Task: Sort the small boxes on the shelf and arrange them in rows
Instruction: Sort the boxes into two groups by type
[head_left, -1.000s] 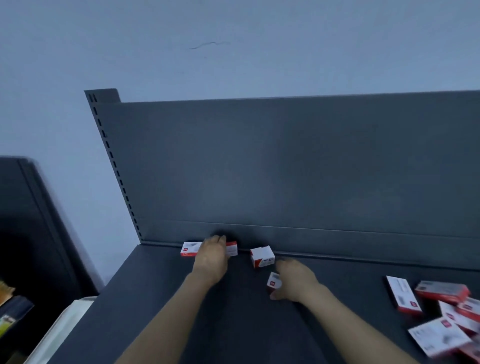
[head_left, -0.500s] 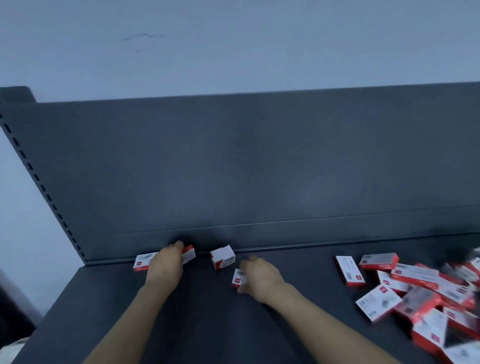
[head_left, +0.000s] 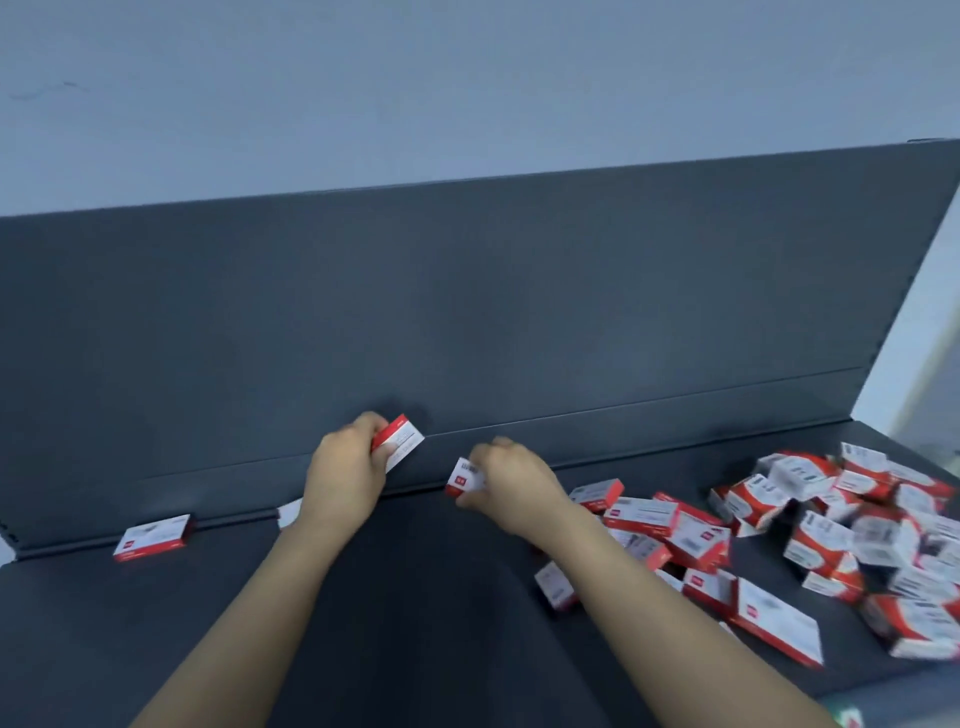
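The left hand (head_left: 345, 478) has its fingers curled round a red-and-white small box (head_left: 401, 442), holding it tilted in front of the lower part of the shelf's back panel (head_left: 467, 312). Just beside it, the right hand (head_left: 511, 486) pinches a second small box (head_left: 464, 477) between thumb and curled fingers, close to the seam where the panel meets the dark shelf (head_left: 415, 597). Behind the left wrist, another box (head_left: 289, 513) peeks out against the panel, mostly hidden. Further left, a single box (head_left: 153, 538) lies flat against the panel. On the right of the shelf, well apart from that box, a loose pile of boxes (head_left: 831, 535) lies jumbled at all angles, some blurred.
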